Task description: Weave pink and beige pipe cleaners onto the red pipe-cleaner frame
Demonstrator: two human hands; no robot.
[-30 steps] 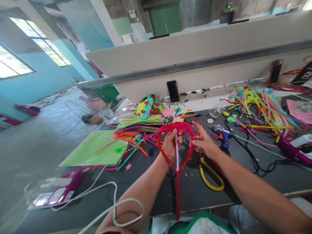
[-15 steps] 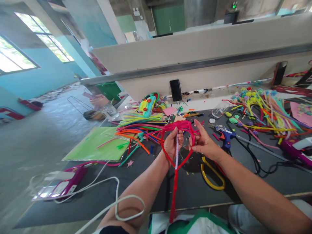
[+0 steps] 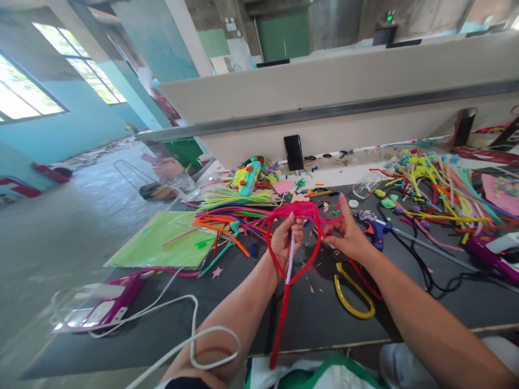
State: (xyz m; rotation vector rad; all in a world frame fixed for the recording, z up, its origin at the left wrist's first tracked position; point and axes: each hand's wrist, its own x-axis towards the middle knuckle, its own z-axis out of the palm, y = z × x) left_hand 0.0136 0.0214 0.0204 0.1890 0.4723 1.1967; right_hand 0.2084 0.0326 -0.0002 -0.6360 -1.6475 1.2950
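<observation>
My left hand [image 3: 285,239] is closed around a red pipe-cleaner loop shape [image 3: 312,263] with a lilac stem [image 3: 291,255] in its middle and a long red handle [image 3: 279,329] pointing down. Bright pink pipe cleaner [image 3: 300,209] is wound across the top of the loop. A pink strand runs from its right side to my right hand [image 3: 347,233], which pinches it near the thumb while the index finger points up. Just below the right hand lie scissors with yellow and red handles [image 3: 356,294], their blades partly hidden.
Loose coloured pipe cleaners [image 3: 239,200] lie behind the left hand, beside a green sheet pack [image 3: 158,240]. A blue glue gun [image 3: 379,231] with black cords rests at the right. A phone [image 3: 293,152] leans on the partition. A white cable [image 3: 194,324] crosses by the left forearm.
My right hand has moved right and slightly away from the loop, with the pink strand stretched between. The red handle's lower end has swung a little left.
</observation>
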